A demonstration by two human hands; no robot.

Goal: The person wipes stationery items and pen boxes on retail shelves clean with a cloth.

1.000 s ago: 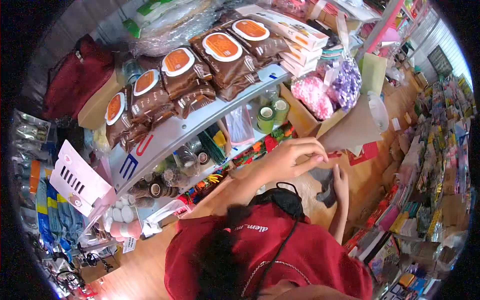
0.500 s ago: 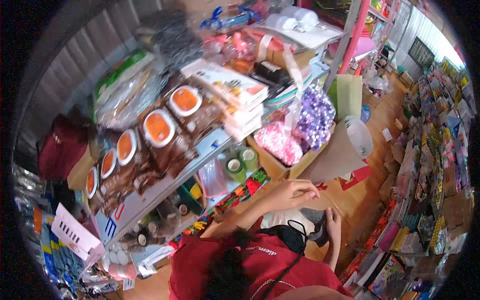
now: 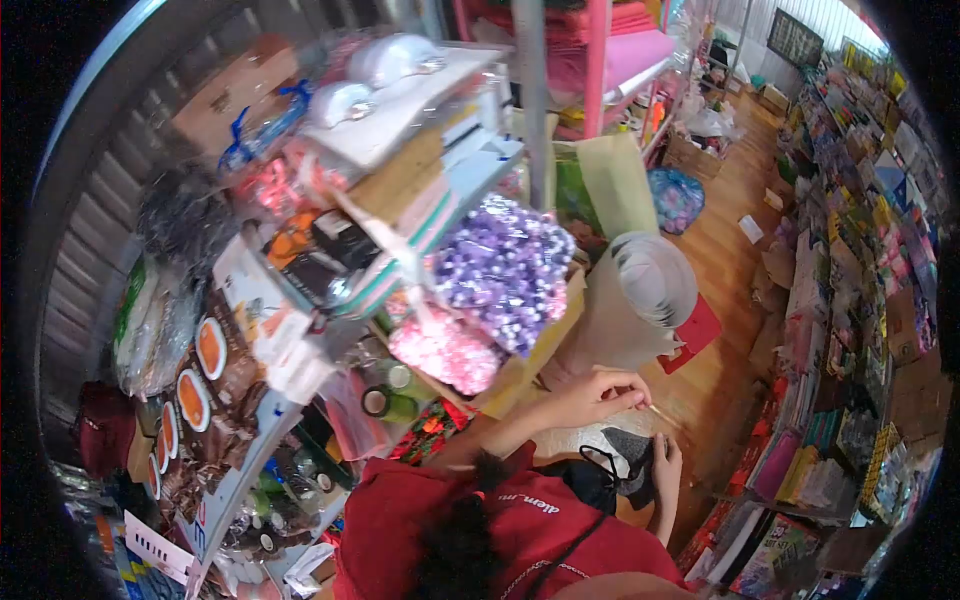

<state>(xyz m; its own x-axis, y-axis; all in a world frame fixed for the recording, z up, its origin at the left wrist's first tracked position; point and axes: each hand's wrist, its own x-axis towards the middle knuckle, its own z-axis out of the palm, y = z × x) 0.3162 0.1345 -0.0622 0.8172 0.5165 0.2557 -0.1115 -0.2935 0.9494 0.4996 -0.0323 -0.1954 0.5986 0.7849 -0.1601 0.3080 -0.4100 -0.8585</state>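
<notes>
My left hand (image 3: 598, 392) reaches out from the red sleeve, its fingertips pinched on a thin pale stick (image 3: 664, 414). Just below it, my right hand (image 3: 665, 467) is held against a dark grey piece of material (image 3: 628, 446) and grips its edge above the wooden floor. A black face mask (image 3: 592, 478) hangs at my chest next to that piece. Both hands are close together, just below a big roll of brown paper (image 3: 612, 330).
A cardboard box (image 3: 540, 350) of purple and pink beads stands left of the roll. Shelves with brown packets (image 3: 205, 390), tape rolls and boxes fill the left. A red card (image 3: 695, 330) lies on the wooden floor. Stacked goods line the right side.
The view has swung up along the shelves, so both hands sit lower in the frame. The left hand has closed in on a thin stick; the right hand stays on the grey piece.
</notes>
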